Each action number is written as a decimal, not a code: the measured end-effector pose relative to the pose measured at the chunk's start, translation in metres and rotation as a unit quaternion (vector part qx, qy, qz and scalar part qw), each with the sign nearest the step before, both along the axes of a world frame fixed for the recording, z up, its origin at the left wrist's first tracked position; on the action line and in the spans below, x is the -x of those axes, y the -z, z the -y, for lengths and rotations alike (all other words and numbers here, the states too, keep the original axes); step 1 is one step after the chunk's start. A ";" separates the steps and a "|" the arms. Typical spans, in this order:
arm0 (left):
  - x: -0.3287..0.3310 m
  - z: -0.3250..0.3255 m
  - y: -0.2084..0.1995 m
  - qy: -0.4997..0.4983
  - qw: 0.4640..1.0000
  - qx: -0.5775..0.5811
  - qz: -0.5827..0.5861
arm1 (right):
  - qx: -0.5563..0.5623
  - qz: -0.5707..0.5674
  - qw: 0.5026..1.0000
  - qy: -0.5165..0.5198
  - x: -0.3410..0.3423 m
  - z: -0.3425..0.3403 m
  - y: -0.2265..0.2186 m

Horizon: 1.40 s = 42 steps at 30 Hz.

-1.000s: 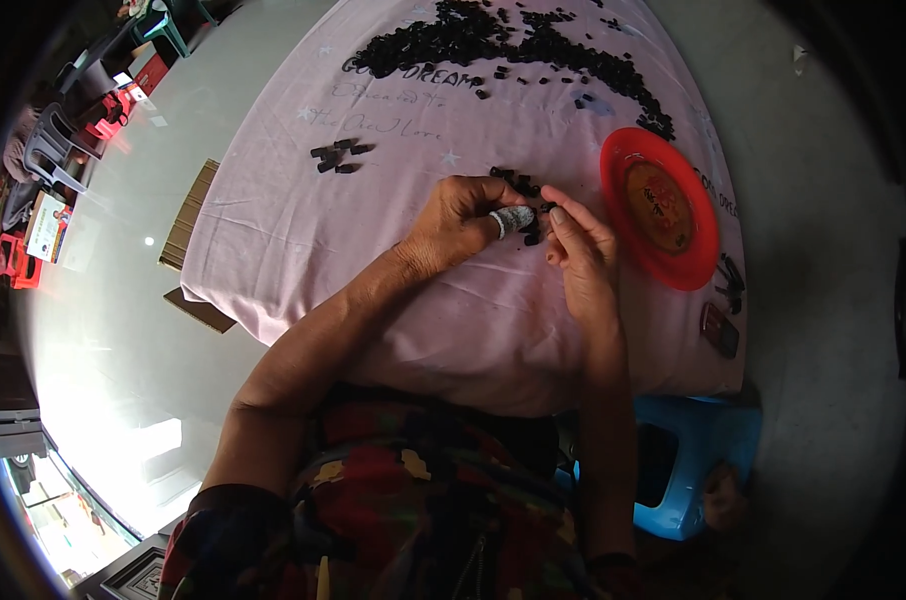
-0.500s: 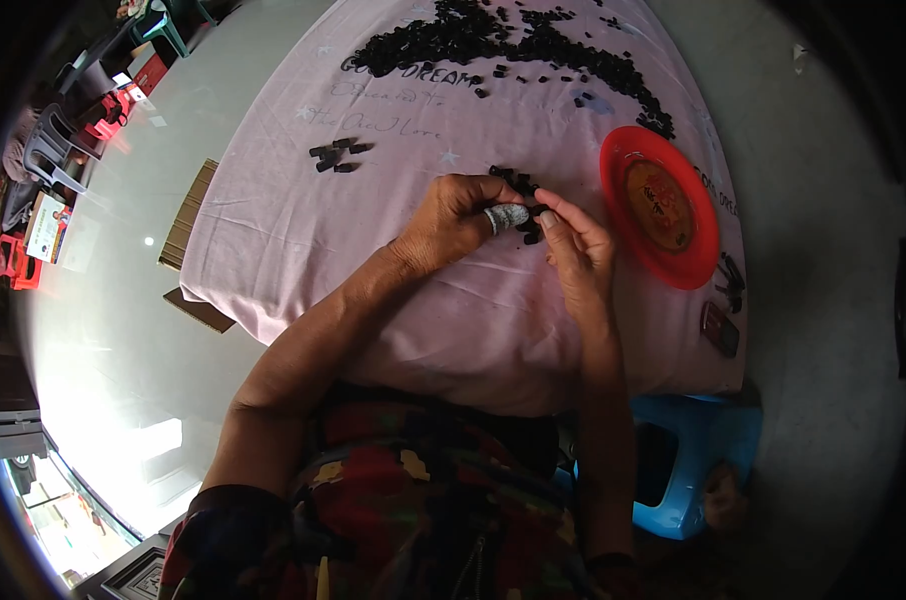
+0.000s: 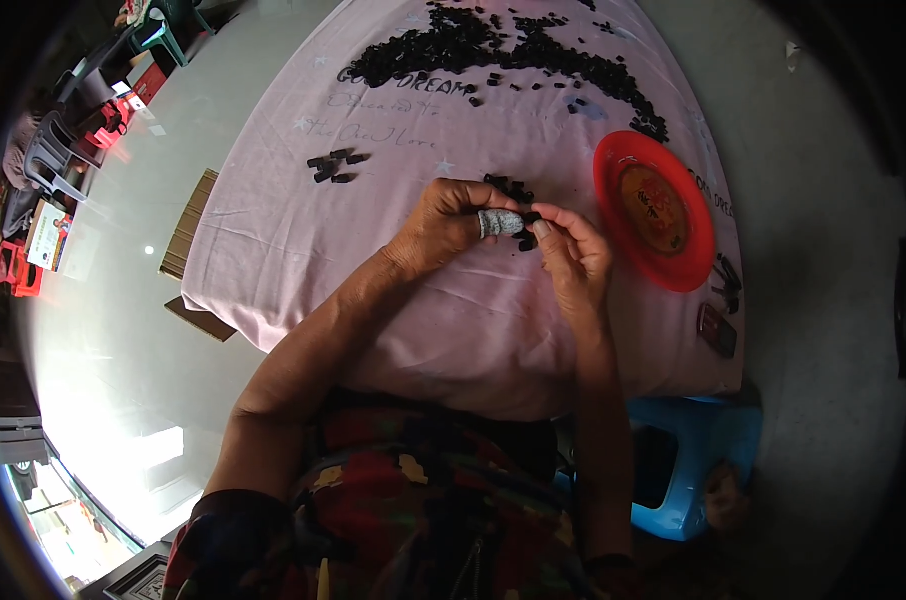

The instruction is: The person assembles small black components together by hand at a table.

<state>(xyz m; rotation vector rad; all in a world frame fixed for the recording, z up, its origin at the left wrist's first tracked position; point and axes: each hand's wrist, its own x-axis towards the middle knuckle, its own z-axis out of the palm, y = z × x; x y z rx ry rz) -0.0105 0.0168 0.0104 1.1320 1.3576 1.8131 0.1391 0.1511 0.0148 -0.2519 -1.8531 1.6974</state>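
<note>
Apparently working one black piece [image 3: 531, 217] by hand, gripped between closed fingertips of left hand [image 3: 441, 222] and right hand [image 3: 577, 254], near loose pieces [image 3: 511, 189] on the cloth [image 3: 453, 325], next calling for a steady two-sided pinch.

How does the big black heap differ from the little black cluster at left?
The heap holds a great many pieces; the cluster only a handful. The heap sprawls widely; the cluster is compact. The heap lies farther up the table. Both are small black pieces on pink cloth.
</note>
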 end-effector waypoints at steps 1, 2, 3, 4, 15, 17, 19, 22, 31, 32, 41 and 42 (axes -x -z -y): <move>0.001 0.000 0.000 0.025 0.999 0.012 0.035 | 0.018 0.003 1.000 -0.003 -0.001 -0.001 -0.001; 0.002 0.001 -0.002 0.047 0.996 0.026 0.069 | 0.037 0.005 0.999 -0.009 -0.002 -0.001 0.000; 0.003 0.002 -0.003 0.046 0.996 0.026 0.067 | 0.037 0.004 0.999 -0.009 -0.002 -0.001 -0.001; 0.004 0.004 -0.004 0.055 0.993 0.051 0.086 | 0.043 0.005 0.999 -0.015 -0.002 0.000 -0.002; 0.011 0.007 -0.003 0.169 0.954 0.074 0.235 | -0.032 -0.061 0.997 -0.045 0.003 -0.002 0.004; 0.012 0.009 -0.004 0.207 0.934 0.058 0.286 | -0.049 -0.067 0.996 -0.043 0.003 0.001 0.001; 0.012 0.008 -0.001 0.224 0.928 0.053 0.293 | -0.063 -0.082 0.994 -0.026 0.007 0.002 0.003; 0.012 0.006 0.003 0.240 0.921 0.053 0.301 | -0.116 -0.076 0.990 0.011 0.007 -0.002 0.007; 0.015 0.008 0.006 0.243 0.916 0.066 0.313 | -0.306 -0.039 0.948 0.075 0.003 0.002 -0.004; 0.015 0.007 0.006 0.245 0.914 0.067 0.317 | -0.324 -0.043 0.941 0.086 0.003 0.003 -0.005; 0.004 0.003 0.002 0.175 0.937 0.098 0.286 | -0.273 -0.025 0.961 0.037 -0.001 0.009 -0.010; 0.005 0.002 0.002 0.176 0.937 0.098 0.285 | -0.274 -0.025 0.961 0.038 0.000 0.008 -0.008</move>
